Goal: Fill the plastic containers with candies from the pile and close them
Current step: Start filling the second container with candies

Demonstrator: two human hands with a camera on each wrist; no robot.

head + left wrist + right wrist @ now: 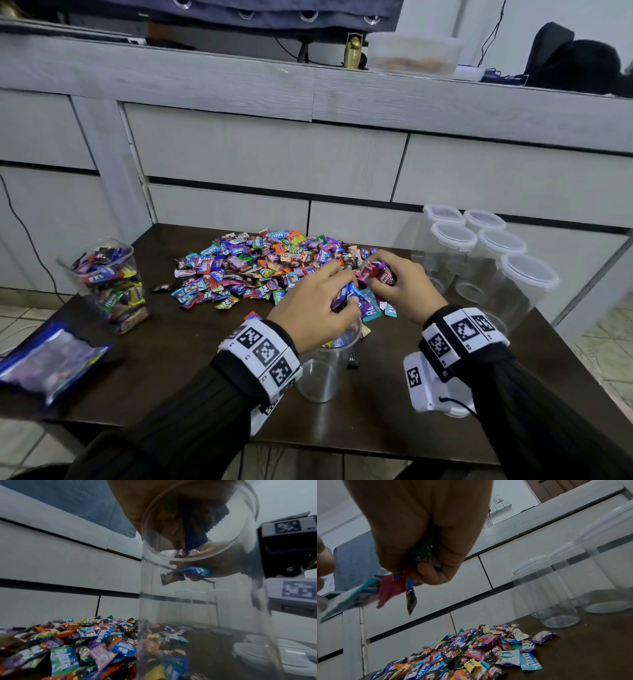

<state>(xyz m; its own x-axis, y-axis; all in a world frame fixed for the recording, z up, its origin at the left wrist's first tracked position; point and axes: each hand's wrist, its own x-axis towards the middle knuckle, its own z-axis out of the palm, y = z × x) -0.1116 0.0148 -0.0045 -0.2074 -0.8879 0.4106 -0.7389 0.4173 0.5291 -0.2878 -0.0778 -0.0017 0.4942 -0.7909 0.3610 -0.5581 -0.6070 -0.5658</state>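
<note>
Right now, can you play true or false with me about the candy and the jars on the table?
1. Both hands hold candies. True: the left hand and the right hand each grip wrappers.
2. The open jar under the left hand is full. False: it looks nearly empty.
3. The tub on the left has candy in it. True.
4. The jars with lids on the right are full of candy. False: they are empty.
5. The candy pile lies on the floor. False: it lies on the table.
</note>
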